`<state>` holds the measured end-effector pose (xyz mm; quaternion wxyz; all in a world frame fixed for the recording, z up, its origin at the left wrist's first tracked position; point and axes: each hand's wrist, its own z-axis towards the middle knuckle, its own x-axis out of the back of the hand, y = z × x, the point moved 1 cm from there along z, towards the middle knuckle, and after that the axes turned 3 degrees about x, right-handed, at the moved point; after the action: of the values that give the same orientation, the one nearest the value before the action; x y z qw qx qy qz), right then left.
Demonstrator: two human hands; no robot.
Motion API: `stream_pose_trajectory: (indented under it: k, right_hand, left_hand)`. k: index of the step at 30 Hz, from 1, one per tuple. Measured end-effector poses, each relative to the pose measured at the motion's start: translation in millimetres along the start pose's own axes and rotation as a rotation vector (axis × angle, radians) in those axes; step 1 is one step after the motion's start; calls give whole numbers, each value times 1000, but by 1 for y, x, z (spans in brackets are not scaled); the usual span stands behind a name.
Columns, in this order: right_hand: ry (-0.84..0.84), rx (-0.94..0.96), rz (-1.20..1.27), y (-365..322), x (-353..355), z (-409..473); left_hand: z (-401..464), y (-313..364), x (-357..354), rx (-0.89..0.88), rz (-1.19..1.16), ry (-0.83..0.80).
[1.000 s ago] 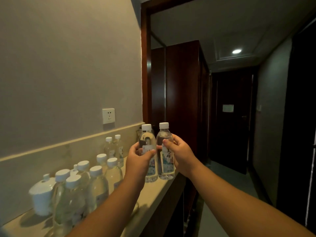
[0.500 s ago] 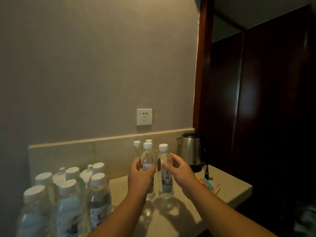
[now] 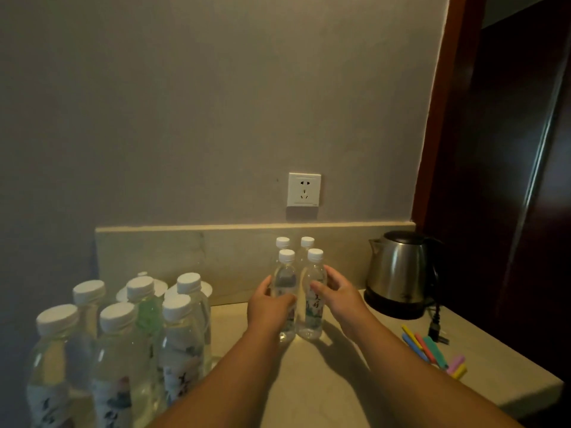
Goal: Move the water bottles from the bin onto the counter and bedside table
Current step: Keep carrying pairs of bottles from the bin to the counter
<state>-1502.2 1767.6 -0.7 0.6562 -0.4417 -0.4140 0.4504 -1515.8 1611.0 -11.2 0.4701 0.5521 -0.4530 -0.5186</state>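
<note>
Water bottles [image 3: 123, 350] cluster on the counter [image 3: 324, 381] at left, labels bearing blurred, unreadable dark script. A steel kettle [image 3: 398, 273] stands right. Left hand [image 3: 268, 307] and right hand [image 3: 340, 296] each grip an upright bottle, side by side on the counter, before two more.

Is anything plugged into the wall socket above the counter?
No: the white wall socket shows bare slots with no plug in it, and the kettle cord's plug lies on the counter.
</note>
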Motion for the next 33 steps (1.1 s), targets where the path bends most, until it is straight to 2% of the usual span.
stream_pose_trajectory:
  k: [11,19,25,30,33]
  right_hand:
    - [-140,47,-38,14,18,31]
    - [-147,26,9,22,16,34]
    - [-140,-23,65,20,10,35]
    - [-149,2,34,17,17,32]
    - [-198,-62,-11,20,19,26]
  left_hand:
    - [9,-6,-12,-149,193,46]
    - [11,-14,-12,-228,245,43]
    - [7,-16,-18,-176,255,56]
    - [4,-15,-13,-51,285,59]
    - [1,-14,-12,-20,366,84]
